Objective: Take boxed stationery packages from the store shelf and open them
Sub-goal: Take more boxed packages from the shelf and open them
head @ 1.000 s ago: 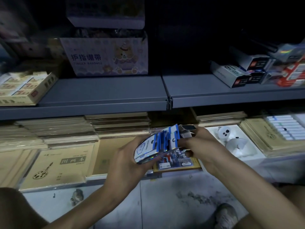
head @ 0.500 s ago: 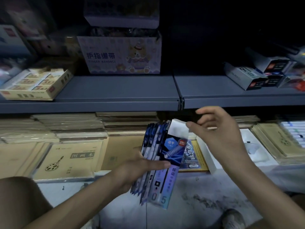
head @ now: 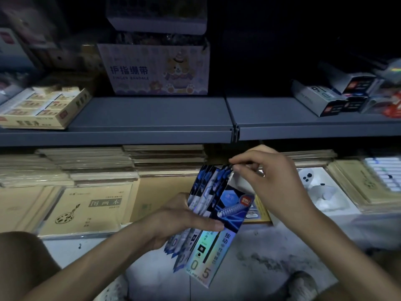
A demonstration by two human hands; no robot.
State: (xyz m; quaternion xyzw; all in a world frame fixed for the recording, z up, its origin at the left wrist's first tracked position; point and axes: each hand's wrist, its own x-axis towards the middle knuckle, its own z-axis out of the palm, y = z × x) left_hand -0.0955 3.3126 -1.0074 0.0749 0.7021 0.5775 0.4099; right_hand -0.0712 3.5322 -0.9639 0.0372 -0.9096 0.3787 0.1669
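My left hand (head: 180,218) grips a fanned bunch of slim blue pen packages (head: 213,227) upright in front of the lower shelf, thumb across the front one. The front package is dark blue with a pen picture, a red logo and "0 5" at its foot. My right hand (head: 269,183) sits at the bunch's top right, thumb and forefinger pinched on the top edge of one package there.
The grey upper shelf (head: 152,118) carries a bear-printed finger bandage box (head: 155,69), a tan eraser box (head: 43,107) at left and dark pen boxes (head: 325,98) at right. Below lie stacks of brown sketch books (head: 86,207) and a white toy package (head: 314,187). My shoe (head: 301,285) is on the floor.
The bunch went from lying sideways in both hands to standing upright in my left hand. My right hand let go, rose, and now pinches the top edge of a package.
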